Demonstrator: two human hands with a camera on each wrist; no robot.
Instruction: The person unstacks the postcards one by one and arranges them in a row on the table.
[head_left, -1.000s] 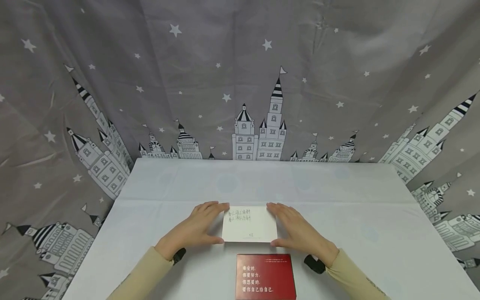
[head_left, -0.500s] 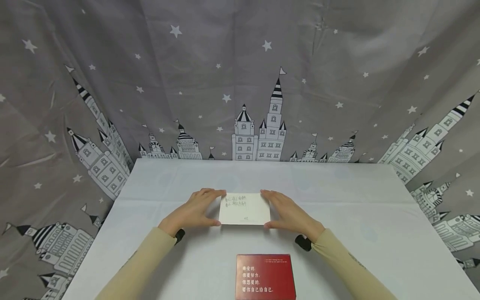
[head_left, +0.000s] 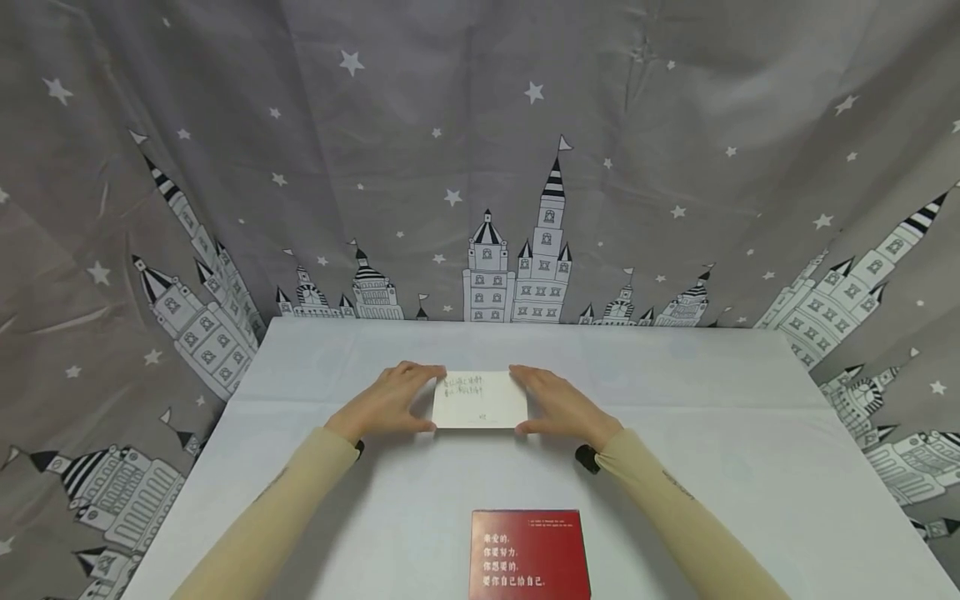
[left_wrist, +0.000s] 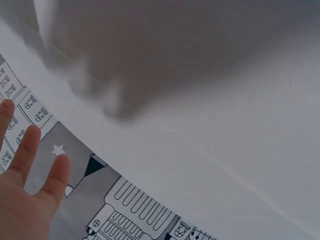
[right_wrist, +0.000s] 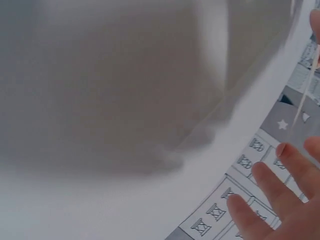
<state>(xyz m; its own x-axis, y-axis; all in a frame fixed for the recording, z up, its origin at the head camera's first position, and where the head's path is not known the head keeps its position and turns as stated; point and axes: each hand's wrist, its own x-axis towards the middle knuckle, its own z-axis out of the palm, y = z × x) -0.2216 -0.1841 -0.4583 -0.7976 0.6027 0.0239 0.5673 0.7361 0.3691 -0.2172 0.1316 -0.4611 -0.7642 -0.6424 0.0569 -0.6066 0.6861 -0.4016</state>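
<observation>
Red card (head_left: 529, 554) lies nearest the person, well short of both hands. Left hand (head_left: 387, 403) and right hand (head_left: 558, 406) flank a white card (head_left: 480, 400), fingers straight, touching its short edges. The card lies flat on the table (head_left: 712, 433), long axis left-right, handwriting toward the far edge.

One white card (head_left: 480, 401), one red card (head_left: 529, 554), two hands, one table (head_left: 720, 433).

White card (head_left: 480, 402): matt paper. Red card (head_left: 529, 554) looking smooth, slightly glossy. Counter (head_left: 712, 433) wearing smooth pale cloth; printed curtain (head_left: 450, 125) hanging as soft matt fabric.
</observation>
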